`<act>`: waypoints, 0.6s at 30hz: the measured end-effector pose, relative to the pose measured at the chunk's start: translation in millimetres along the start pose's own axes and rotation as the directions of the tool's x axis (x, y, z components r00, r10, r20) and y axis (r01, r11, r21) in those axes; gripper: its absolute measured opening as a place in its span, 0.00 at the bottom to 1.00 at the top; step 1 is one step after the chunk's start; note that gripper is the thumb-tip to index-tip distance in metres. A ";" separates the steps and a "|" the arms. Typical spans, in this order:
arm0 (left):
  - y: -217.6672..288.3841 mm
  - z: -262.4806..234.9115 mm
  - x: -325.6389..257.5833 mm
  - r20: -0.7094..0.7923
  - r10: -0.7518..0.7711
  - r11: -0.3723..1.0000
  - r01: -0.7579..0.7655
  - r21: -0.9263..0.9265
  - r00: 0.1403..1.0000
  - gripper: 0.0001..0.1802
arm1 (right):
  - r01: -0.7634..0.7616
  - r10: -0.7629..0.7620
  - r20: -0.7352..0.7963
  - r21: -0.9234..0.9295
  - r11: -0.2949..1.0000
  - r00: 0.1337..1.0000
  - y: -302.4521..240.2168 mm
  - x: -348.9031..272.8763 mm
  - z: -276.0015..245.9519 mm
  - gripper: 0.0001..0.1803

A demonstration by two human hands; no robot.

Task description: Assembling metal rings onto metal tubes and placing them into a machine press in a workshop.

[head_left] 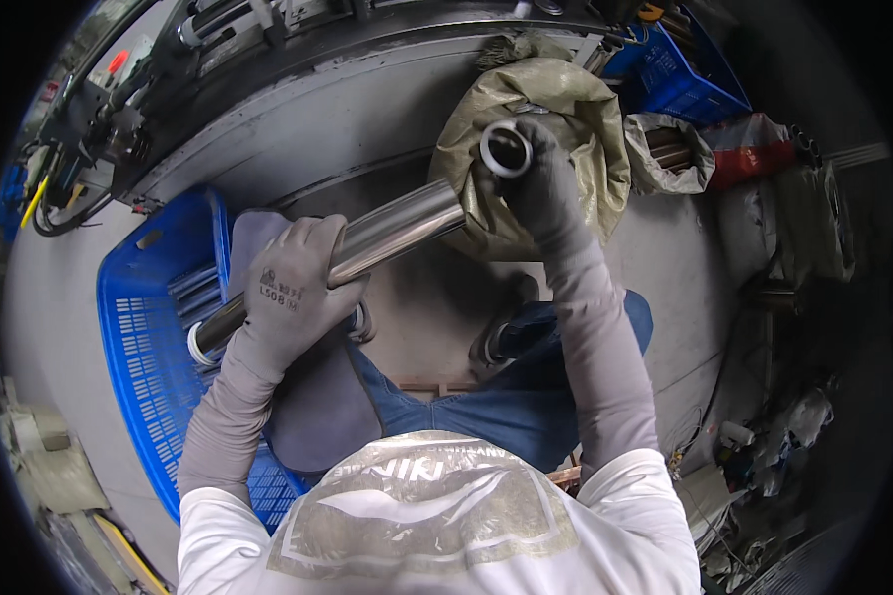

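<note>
My left hand (293,283), in a grey glove, is wrapped round a shiny metal tube (402,230) that slants up to the right. At its lower left end the tube carries a white ring (198,345), over the blue crate. My right hand (545,183), also gloved, grips a white plastic ring (489,156) with a dark middle. This ring is up and to the right of the tube's bare end, apart from it. Beneath my right hand stands an open woven sack (595,119); what it holds is mostly hidden.
A blue crate (139,397) with several metal tubes (198,293) stands at my left. Far right are another blue crate (699,89), a smaller sack (699,174) of tubes and a red bag (749,149). A machine bench (297,99) runs along the far side.
</note>
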State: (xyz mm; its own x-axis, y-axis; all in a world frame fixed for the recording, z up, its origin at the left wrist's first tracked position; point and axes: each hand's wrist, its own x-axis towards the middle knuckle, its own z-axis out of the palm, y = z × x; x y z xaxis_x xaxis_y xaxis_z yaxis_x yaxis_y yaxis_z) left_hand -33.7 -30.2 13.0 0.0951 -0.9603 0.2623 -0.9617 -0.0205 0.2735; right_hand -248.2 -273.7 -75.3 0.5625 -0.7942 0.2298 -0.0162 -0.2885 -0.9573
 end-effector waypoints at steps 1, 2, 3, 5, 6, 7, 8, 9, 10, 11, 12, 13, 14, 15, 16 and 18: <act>0.1 1.0 -1.4 -0.004 0.009 1.000 -0.010 -0.014 1.000 0.28 | -0.172 0.162 0.057 0.339 0.925 0.985 -21.4 -13.3 9.5 0.15; 1.1 0.1 -1.1 -0.012 0.025 0.999 -0.025 -0.028 1.000 0.28 | -0.325 0.292 0.158 0.620 0.714 0.943 -37.0 -25.5 17.2 0.15; 1.3 1.8 -0.3 -0.015 0.021 0.999 -0.022 -0.036 1.000 0.28 | -0.087 0.093 -0.011 0.250 0.964 0.996 -42.3 -40.1 27.0 0.17; 0.7 3.7 -0.7 -0.027 0.076 0.997 -0.076 -0.023 0.997 0.29 | 0.141 -0.142 -0.008 -0.073 0.987 0.990 -34.5 -52.9 37.5 0.23; 0.5 4.0 -1.4 -0.031 0.066 0.998 -0.066 -0.023 0.997 0.29 | 0.143 -0.143 0.003 -0.072 0.987 0.990 -38.3 -51.8 42.3 0.23; 0.3 4.0 -2.6 0.001 0.050 0.998 -0.050 -0.030 0.999 0.30 | 0.228 -0.234 -0.024 -0.135 0.964 0.972 -42.3 -51.0 50.4 0.23; 0.1 4.0 -3.9 0.033 0.034 0.999 -0.033 -0.036 0.999 0.32 | 0.309 -0.324 -0.044 -0.199 0.930 0.945 -47.2 -50.6 59.5 0.23; -0.4 3.8 -5.0 0.028 0.022 0.999 -0.021 -0.037 0.999 0.32 | 0.106 -0.086 -0.120 0.175 0.979 0.989 -62.3 -54.3 71.0 0.24; -0.4 2.1 -5.4 0.056 0.020 0.999 -0.018 -0.030 0.998 0.33 | 0.108 -0.090 -0.108 0.178 0.978 0.990 -71.1 -56.1 73.4 0.24; -0.6 0.9 -5.9 0.085 0.017 1.000 -0.015 -0.023 0.996 0.33 | 0.051 -0.022 -0.136 0.208 0.977 0.990 -77.6 -57.2 75.5 0.23; 0.0 1.7 -5.2 0.082 0.012 1.000 -0.010 -0.024 0.997 0.33 | -0.007 0.048 -0.169 0.236 0.972 0.985 -80.7 -58.5 75.5 0.22; 0.6 3.0 -4.3 0.044 0.050 0.999 -0.050 0.004 0.998 0.31 | -0.007 0.047 -0.165 0.234 0.972 0.985 -72.6 -59.2 75.1 0.22; 1.1 4.2 -4.1 0.008 0.089 0.995 -0.089 0.034 0.996 0.30 | 0.058 -0.048 -0.177 0.054 0.997 0.983 -57.1 -60.4 74.2 0.19; 0.5 5.1 -4.6 0.009 0.086 0.996 -0.086 0.034 0.996 0.30 | 0.121 -0.143 -0.174 -0.127 0.984 0.974 -56.7 -59.1 76.0 0.16; 0.2 5.9 -4.9 0.027 0.085 0.995 -0.087 0.055 0.996 0.30 | 0.120 -0.141 -0.173 -0.125 0.985 0.975 -57.7 -59.9 77.1 0.16; 0.8 6.2 -3.9 0.049 0.087 0.993 -0.091 0.074 0.995 0.31 | 0.157 -0.210 -0.208 -0.243 0.957 0.955 -64.9 -62.5 81.4 0.13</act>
State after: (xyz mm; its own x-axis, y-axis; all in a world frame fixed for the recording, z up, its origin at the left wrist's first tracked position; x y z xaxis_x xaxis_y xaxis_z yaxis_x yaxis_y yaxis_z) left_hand -36.5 -28.2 6.5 -0.0021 -0.9709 0.2395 -0.9828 0.0462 0.1790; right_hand -215.0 -161.8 -41.9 0.3685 -0.8096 0.4569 -0.1277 -0.5308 -0.8378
